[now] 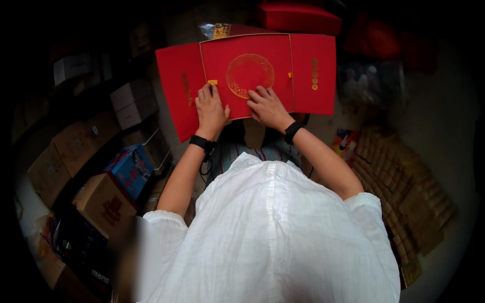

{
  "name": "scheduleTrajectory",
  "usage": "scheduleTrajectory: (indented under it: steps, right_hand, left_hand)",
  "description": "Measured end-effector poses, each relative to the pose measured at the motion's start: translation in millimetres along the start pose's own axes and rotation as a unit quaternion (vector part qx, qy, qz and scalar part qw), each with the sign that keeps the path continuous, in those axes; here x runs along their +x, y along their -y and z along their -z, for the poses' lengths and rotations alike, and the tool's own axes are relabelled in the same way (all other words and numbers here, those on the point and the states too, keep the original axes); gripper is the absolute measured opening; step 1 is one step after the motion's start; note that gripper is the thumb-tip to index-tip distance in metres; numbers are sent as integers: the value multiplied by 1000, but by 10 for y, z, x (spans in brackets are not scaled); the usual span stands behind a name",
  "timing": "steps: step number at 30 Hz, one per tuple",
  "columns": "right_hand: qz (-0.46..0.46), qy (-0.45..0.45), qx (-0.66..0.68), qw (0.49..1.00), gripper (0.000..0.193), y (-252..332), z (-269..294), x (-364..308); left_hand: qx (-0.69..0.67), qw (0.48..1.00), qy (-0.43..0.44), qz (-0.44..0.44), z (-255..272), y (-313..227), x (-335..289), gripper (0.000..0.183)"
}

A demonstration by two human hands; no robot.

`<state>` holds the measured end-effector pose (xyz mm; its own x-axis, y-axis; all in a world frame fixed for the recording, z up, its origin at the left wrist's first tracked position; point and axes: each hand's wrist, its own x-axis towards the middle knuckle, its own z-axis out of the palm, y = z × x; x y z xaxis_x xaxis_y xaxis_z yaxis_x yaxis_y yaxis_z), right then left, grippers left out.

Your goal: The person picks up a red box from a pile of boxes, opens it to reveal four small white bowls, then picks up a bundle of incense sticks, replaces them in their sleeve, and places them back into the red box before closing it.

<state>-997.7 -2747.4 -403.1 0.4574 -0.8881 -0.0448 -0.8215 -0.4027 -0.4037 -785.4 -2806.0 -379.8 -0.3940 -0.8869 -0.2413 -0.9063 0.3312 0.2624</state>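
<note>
A red gift box (252, 45) lies in front of me with its left flap (177, 76) and right flap (314, 76) folded out to the sides. Its middle red panel bears a round gold pattern (250, 76) and has a yellow tab (212, 82) at the left edge, a second yellow tab (290, 75) at the right. My left hand (211, 111) rests on the panel's lower left, fingertips just below the left tab and thumb held apart. My right hand (270, 107) lies at the panel's lower edge, fingertips touching near the gold circle. Neither hand visibly grips anything.
Another red box (300, 17) sits beyond the gift box. Cardboard boxes (103, 199) and a blue box (130, 169) are stacked at my left. Rows of brown bundled packs (404, 187) lie on the floor to the right, with a clear plastic-wrapped item (371, 83) farther off.
</note>
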Motion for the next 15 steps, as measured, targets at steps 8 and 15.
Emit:
scheduleTrajectory:
  steps: [8, 15]
  right_hand:
    - [-80, -66, -12, 995, 15, -67, 470, -102]
    - [-260, -122, -123, 950, 18, -127, 870, -501]
  left_hand:
    - [-85, 993, -30, -76, 103, -141, 29, 60]
    - [-112, 946, 46, -300, -226, -618, 130, 57]
